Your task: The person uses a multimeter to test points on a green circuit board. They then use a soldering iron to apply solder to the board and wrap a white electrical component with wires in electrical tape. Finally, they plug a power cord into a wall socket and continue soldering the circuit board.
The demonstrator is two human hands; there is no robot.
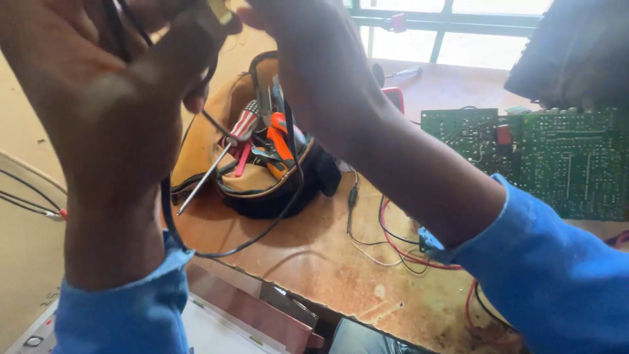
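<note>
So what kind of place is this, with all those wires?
Probably a small electronics repair workshop. A green circuit board lies on the worn wooden bench, an open tool bag holds screwdrivers and pliers, and both the left hand and right hand are raised around a black cable.

Two bare hands, left hand point(98, 85) and right hand point(321, 59), no gloves, no rings or watch seen. Both arms covered by bright blue long sleeves point(557, 275), smooth plain cloth, cuffs pushed back above the wrists. Left cuff edge slightly lighter, perhaps folded; too blurred to tell.
</note>
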